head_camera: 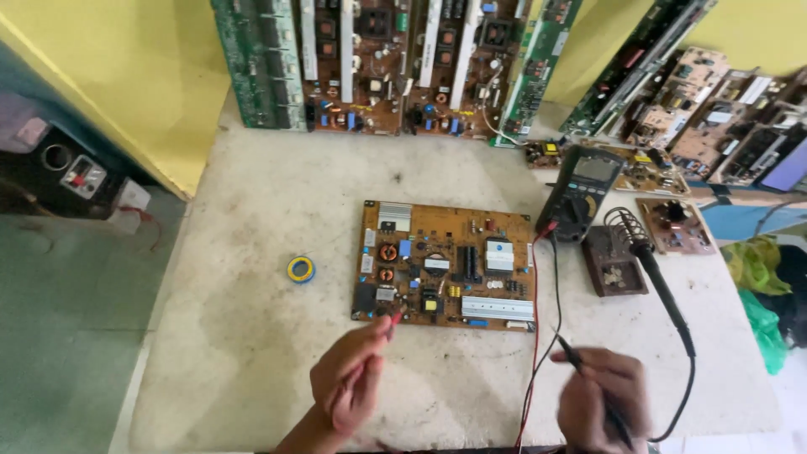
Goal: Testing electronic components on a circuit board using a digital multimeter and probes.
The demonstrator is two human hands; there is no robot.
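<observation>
A brown circuit board (pixel 445 265) with coils, heat sinks and capacitors lies flat in the middle of the white table (pixel 252 336). My left hand (pixel 346 382) pinches a red test probe (pixel 393 319), its tip touching the board's near left corner. At the near right edge, off the board, my right hand (pixel 605 399) holds a black test probe (pixel 570 351). Red and black leads run from both probes up to a dark multimeter (pixel 582 192) propped behind the board's right end.
A soldering iron rests in its coil stand (pixel 626 231) right of the board, with its cable looping down. A yellow-and-blue tape roll (pixel 301 269) lies to the left. Several circuit boards (pixel 378 63) lean on the yellow wall, with more stacked at right. The table's left edge drops off.
</observation>
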